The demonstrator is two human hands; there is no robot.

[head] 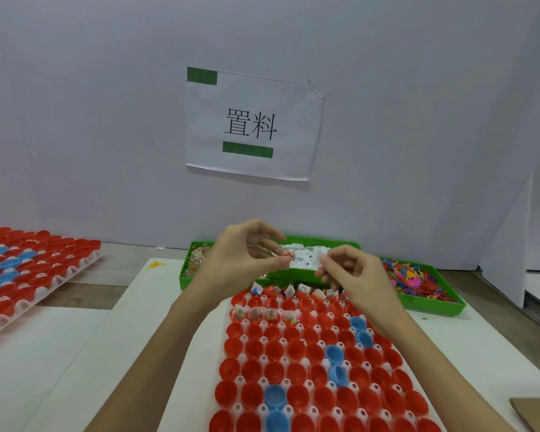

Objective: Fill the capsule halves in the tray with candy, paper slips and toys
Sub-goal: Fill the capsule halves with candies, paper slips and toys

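Note:
A white tray [264, 357] in front of me holds rows of red capsule halves [296, 347] and a few blue capsule halves [335, 353]. The far row holds packets and slips, and part of the second row holds candy packets [256, 314]. Behind the tray stands a green bin [430, 304] with candy packets [197, 260], white paper slips [306, 257] and colourful plastic toys [412, 275]. My left hand [243, 260] pinches a small clear candy packet [289, 256] above the bin. My right hand [353, 272] holds a white paper slip beside it.
A second tray of red and blue capsule halves [28, 269] lies at the left. A paper sign [250, 126] hangs on the grey wall behind. A cardboard piece [536, 413] shows at the bottom right. A small yellow toy [155, 265] lies on the white mat.

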